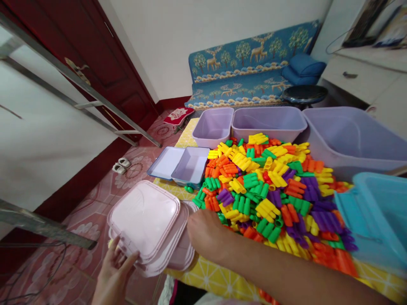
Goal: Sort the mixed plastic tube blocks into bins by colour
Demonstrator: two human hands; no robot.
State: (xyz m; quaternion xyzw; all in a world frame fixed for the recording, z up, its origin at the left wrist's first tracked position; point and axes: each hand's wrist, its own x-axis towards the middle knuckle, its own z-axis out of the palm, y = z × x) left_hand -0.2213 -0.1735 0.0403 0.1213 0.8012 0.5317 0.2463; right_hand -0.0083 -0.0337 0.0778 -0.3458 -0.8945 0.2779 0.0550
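Pale pink plastic lids (144, 218) lie in an uneven stack at the table's left edge, partly jutting past it. My left hand (116, 267) grips the near-left rim of the stack, thumb and fingers curled at the lid edges. Against the right side of the stack is my right hand (203, 233), back of the hand toward me; its fingers are hidden, so what they hold does not show. Just beyond it spreads a big heap of plastic building pieces (251, 182), shaped like joined tubes, in yellow, green, orange and purple.
Lilac bins (269, 123) line the table's far side. A light blue bin (381, 220) stands at right. A small open box (190, 165) with its lid sits behind the stack. A metal ladder (79, 93) leans at left. A yellow patterned cloth (216, 279) covers the table.
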